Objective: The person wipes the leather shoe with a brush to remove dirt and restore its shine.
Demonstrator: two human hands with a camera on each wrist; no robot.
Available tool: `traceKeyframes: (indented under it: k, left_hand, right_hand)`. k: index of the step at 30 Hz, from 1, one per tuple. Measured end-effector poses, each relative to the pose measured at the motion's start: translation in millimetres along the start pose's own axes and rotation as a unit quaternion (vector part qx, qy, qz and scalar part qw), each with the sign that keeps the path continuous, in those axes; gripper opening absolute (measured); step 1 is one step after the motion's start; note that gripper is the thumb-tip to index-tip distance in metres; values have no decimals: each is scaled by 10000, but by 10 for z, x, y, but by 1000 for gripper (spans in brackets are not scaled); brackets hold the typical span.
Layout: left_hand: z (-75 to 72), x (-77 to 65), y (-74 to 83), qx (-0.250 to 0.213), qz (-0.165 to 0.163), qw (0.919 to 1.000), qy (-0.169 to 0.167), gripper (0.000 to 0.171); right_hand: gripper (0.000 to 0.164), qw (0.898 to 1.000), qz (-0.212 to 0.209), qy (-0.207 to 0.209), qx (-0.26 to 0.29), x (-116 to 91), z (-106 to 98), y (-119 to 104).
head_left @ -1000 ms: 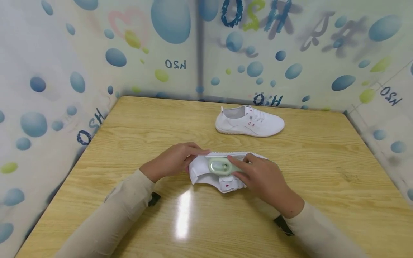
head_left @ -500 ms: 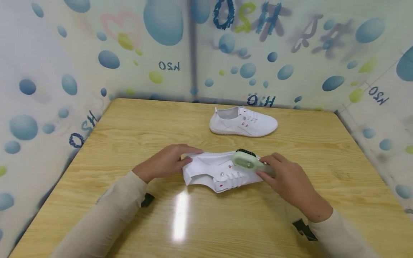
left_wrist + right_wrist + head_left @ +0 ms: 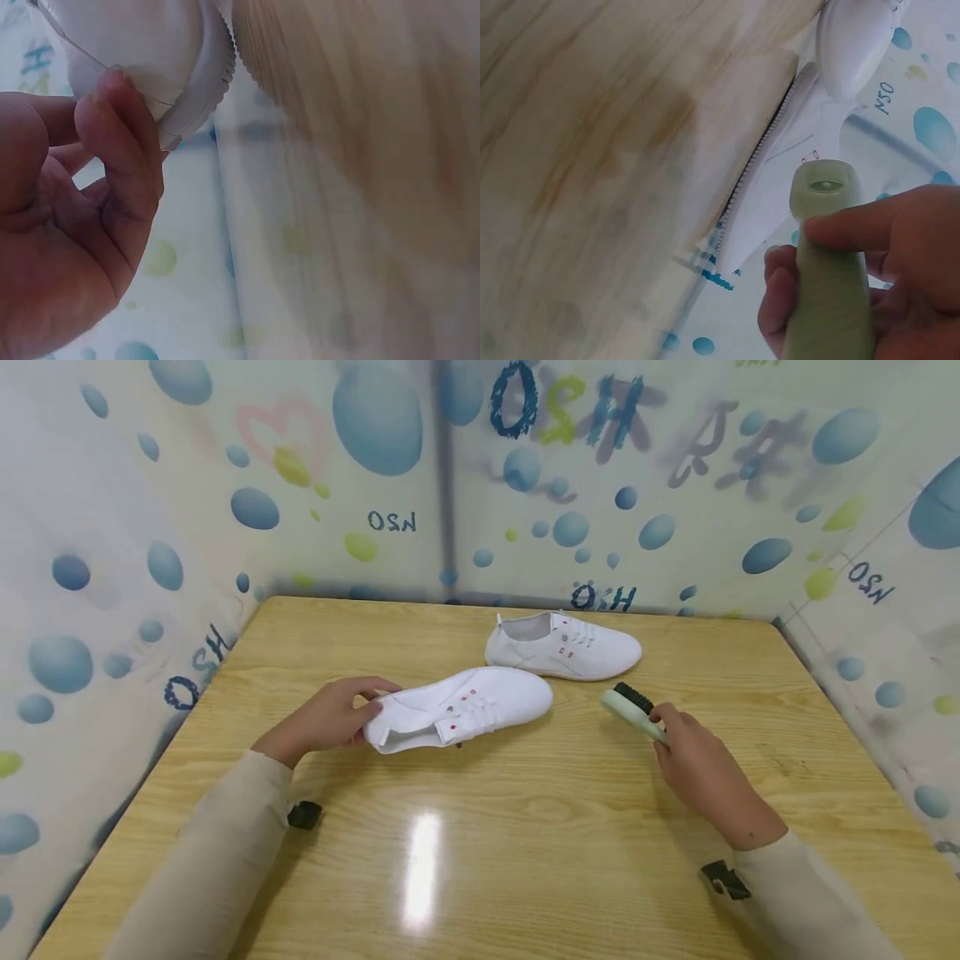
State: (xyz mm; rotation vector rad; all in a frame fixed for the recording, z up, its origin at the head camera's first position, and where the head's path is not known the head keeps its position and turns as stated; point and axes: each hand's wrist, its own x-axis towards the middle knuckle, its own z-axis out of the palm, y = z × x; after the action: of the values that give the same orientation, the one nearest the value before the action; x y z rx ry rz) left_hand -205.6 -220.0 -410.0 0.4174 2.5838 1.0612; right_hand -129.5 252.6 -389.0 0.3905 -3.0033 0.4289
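My left hand (image 3: 333, 717) pinches the heel of a white lace-up shoe (image 3: 495, 697), whose toe points right and whose opening faces the near side. In the left wrist view, the thumb and fingers hold the heel (image 3: 142, 45) just above the ribbed sole edge. My right hand (image 3: 701, 768) grips the handle of a pale green brush (image 3: 630, 712) with black bristles (image 3: 633, 696), apart from both shoes. In the right wrist view, the thumb lies along the brush handle (image 3: 829, 300); the bristles are hidden there.
A second white shoe (image 3: 592, 652) stands on the wooden table (image 3: 540, 843) behind the held one, toe to the right, near the back edge. Patterned walls (image 3: 300, 552) with blue and green spots enclose the table's back and sides.
The brush has come away from the shoe and moved right in my right hand. My left hand has carried the shoe left and back, turning it more upright, toward the second shoe.
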Motion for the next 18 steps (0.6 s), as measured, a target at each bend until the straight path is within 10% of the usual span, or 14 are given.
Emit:
traceKeyframes:
  k: [9, 18]
  left_hand:
    - [-309, -296, -397, -335, -966, 9941, 373, 39]
    - [-467, -62, -578, -745, -1401, 9864, 422, 46]
  right_hand:
    - [43, 9946, 64, -1037, 16, 21, 161, 130]
    - [43, 9873, 245, -1559, 160, 8, 228, 50]
